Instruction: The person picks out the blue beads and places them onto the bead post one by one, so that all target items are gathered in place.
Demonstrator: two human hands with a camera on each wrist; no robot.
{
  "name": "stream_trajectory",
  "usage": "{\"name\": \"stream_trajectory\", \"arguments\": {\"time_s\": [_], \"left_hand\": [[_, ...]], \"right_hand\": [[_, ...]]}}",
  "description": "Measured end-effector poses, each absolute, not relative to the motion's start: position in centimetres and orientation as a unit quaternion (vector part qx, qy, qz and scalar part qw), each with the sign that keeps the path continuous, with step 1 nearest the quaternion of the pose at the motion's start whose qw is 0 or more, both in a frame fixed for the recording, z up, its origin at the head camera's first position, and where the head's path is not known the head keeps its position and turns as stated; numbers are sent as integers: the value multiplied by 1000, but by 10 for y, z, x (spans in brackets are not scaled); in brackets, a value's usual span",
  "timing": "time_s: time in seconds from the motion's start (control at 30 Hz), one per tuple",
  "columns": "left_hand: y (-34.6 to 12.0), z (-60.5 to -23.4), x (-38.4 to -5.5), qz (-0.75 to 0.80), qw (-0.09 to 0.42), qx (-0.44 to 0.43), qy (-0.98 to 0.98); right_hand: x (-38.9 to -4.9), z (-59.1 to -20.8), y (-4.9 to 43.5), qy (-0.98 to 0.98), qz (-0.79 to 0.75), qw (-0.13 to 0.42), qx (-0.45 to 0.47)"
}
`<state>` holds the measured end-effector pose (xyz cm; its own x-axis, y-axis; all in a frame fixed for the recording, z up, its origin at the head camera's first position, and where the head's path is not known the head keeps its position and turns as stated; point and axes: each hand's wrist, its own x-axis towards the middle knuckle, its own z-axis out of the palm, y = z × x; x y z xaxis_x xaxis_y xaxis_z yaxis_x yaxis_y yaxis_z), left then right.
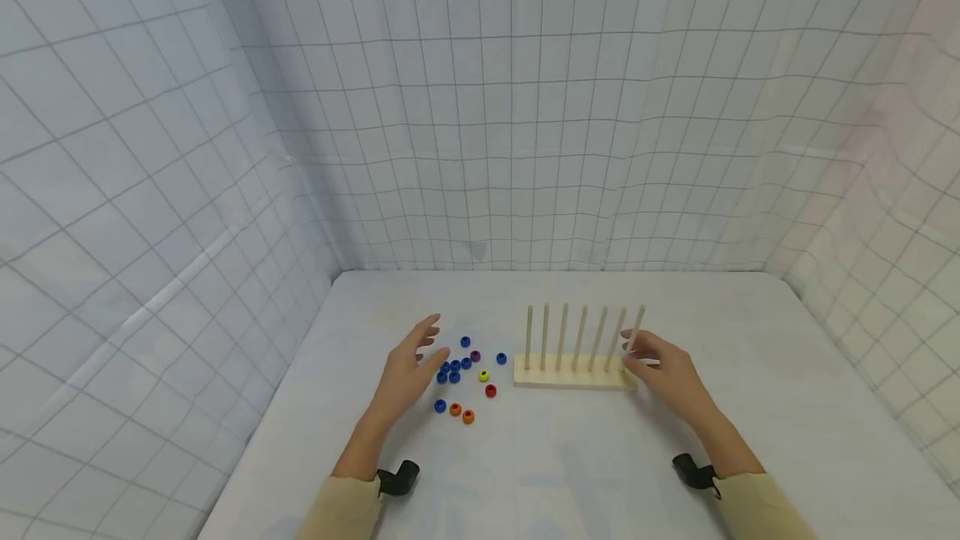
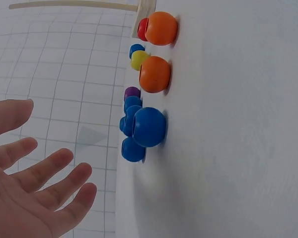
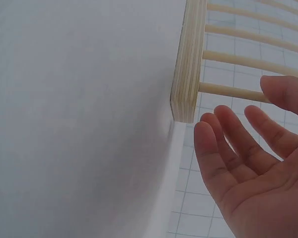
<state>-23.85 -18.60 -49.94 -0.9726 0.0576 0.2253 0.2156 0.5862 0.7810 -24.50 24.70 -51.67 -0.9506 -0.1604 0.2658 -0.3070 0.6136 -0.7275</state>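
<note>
On the left, my left hand (image 1: 406, 369) hovers beside the scattered beads with fingers spread and nothing in them. Blue beads (image 2: 149, 127) lie closest to it, some bunched together. Two orange beads (image 1: 468, 417), a red bead (image 1: 491, 391), a yellow bead (image 1: 483, 376) and a purple bead (image 2: 132, 92) are among them. A wooden peg rack (image 1: 570, 382), with a row of upright bare dowels (image 1: 562, 338), stands right of the beads. At its right end is my right hand (image 1: 660, 365), fingers loosely bent and apart, thumb right by the end dowel (image 3: 231, 91).
The white table (image 1: 570, 473) runs back to a hanging white sheet with a grid pattern (image 1: 510, 123). Similar grid sheets enclose the left (image 1: 135, 190) and right (image 1: 915, 190) sides. A black camera mount (image 1: 399, 478) is strapped on the left wrist, another (image 1: 693, 472) on the right.
</note>
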Motion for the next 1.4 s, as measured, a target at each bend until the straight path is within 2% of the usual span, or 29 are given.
{"name": "stream_trajectory", "arguments": {"time_s": [0.23,0.47,1.4], "left_hand": [[-165,-506,-247,-449,54,-83,-888],[-153,-504,-262,-435,47,-111,-892],[-117,-511,-286,-281,21,-182,-942]], "right_hand": [[-246,-522,247,-904,400,76,131],[-250,-519,241,-903,406,64,127],[-252,-525,247,-898,417,47,128]]}}
